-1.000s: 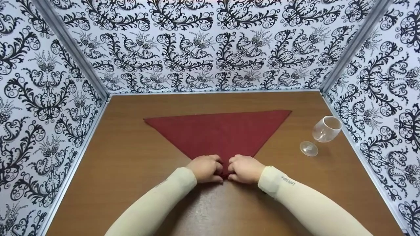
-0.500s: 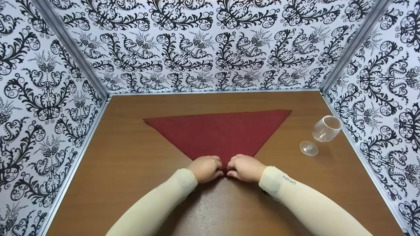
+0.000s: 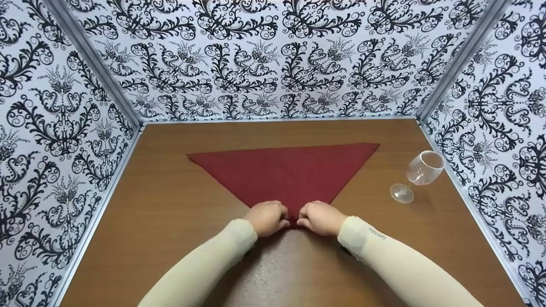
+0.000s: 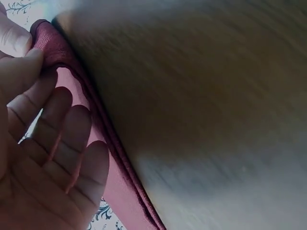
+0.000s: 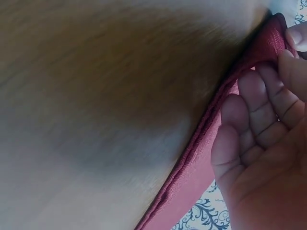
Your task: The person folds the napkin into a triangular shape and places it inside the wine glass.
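Observation:
A dark red cloth napkin (image 3: 281,170), folded into a triangle, lies on the table with its long edge at the back and its point toward the person. Both hands are at that near point. The left hand (image 3: 266,218) pinches it between thumb and forefinger, as the left wrist view shows, where the napkin's layered edge (image 4: 120,153) runs down past the other fingers. On the opposite side the right hand (image 3: 320,218) pinches the same corner; in the right wrist view its other fingers (image 5: 237,115) lie along the cloth. The tip is turned up a little between the hands.
A clear stemmed wine glass (image 3: 424,168) stands on the right side of the brown wooden table (image 3: 170,204). Patterned black-and-white walls (image 3: 256,59) with grey metal corner posts (image 3: 465,55) enclose the table at the back and sides.
The near tip of the napkin has been turned up slightly between the fingers, away from the person. Both hands have stayed almost in place; the glass has not moved.

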Motion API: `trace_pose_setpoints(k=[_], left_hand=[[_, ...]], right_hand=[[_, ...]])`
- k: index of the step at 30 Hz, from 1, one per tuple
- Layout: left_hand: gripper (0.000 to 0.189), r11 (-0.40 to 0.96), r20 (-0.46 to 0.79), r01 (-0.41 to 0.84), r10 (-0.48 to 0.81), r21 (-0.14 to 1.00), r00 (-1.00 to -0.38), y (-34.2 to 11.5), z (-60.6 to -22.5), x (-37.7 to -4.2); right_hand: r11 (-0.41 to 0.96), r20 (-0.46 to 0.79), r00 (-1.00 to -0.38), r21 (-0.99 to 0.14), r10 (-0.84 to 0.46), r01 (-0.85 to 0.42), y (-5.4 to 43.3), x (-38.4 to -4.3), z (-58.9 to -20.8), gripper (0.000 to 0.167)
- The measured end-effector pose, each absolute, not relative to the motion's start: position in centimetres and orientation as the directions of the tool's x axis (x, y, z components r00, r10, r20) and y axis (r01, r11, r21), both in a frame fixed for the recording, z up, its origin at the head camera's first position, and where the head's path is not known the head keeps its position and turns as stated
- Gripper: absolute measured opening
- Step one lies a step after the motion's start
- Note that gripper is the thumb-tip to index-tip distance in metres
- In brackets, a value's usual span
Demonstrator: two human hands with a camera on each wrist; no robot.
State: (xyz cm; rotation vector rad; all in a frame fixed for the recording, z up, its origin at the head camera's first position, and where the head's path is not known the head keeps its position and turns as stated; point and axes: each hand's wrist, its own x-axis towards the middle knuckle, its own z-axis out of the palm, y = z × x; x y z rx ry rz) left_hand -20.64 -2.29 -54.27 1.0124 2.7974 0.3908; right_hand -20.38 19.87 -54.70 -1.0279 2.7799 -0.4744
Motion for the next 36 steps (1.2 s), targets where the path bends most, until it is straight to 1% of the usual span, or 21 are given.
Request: trace_pose_setpoints(k=[3, 9, 13, 17, 22, 26, 28, 30, 34, 36], left_hand=[[0.016, 0.758, -0.070, 0.583, 0.625, 0.291, -0.778, -2.1, -54.3, -20.6], [0.017, 0.781, -0.104, 0.548, 0.598, 0.300, -0.795, -1.9, -54.3, -20.6], [0.019, 0.792, -0.122, 0.530, 0.584, 0.303, -0.802, -1.9, -54.6, -20.8], [0.020, 0.795, -0.123, 0.520, 0.577, 0.312, -0.808, -2.0, -54.9, -20.9], [0.022, 0.768, -0.099, 0.546, 0.605, 0.334, -0.790, -2.2, -55.1, -21.0], [0.013, 0.741, -0.082, 0.594, 0.644, 0.314, -0.761, -2.3, -54.9, -21.0], [0.007, 0.732, -0.079, 0.615, 0.660, 0.292, -0.747, -2.3, -54.8, -20.9], [0.003, 0.728, -0.086, 0.629, 0.670, 0.272, -0.737, -2.3, -54.8, -20.9], [0.006, 0.731, -0.108, 0.628, 0.671, 0.267, -0.734, -2.4, -54.7, -20.9], [0.010, 0.732, -0.117, 0.625, 0.669, 0.271, -0.734, -2.4, -54.7, -20.9]], right_hand=[[0.735, -0.037, -0.771, -0.336, -0.635, -0.589, 19.8, -20.5, -54.8, 0.024], [0.747, -0.067, -0.775, -0.330, -0.628, -0.577, 19.6, -20.5, -54.8, 0.022], [0.750, -0.054, -0.780, -0.322, -0.624, -0.578, 19.6, -20.4, -54.9, 0.021], [0.759, -0.034, -0.789, -0.301, -0.614, -0.577, 19.7, -20.4, -55.2, 0.023], [0.772, -0.027, -0.803, -0.296, -0.595, -0.562, 19.7, -20.4, -55.6, 0.025], [0.783, -0.014, -0.818, -0.301, -0.575, -0.545, 19.7, -20.2, -55.7, 0.024], [0.769, 0.014, -0.808, -0.299, -0.589, -0.565, 19.7, -20.1, -55.8, 0.022], [0.743, 0.049, -0.785, -0.291, -0.618, -0.603, 19.9, -19.9, -55.7, 0.017], [0.680, 0.115, -0.719, -0.250, -0.686, -0.689, 20.4, -19.6, -55.7, 0.006], [0.666, 0.123, -0.701, -0.234, -0.703, -0.708, 20.7, -19.6, -55.8, 0.001]])
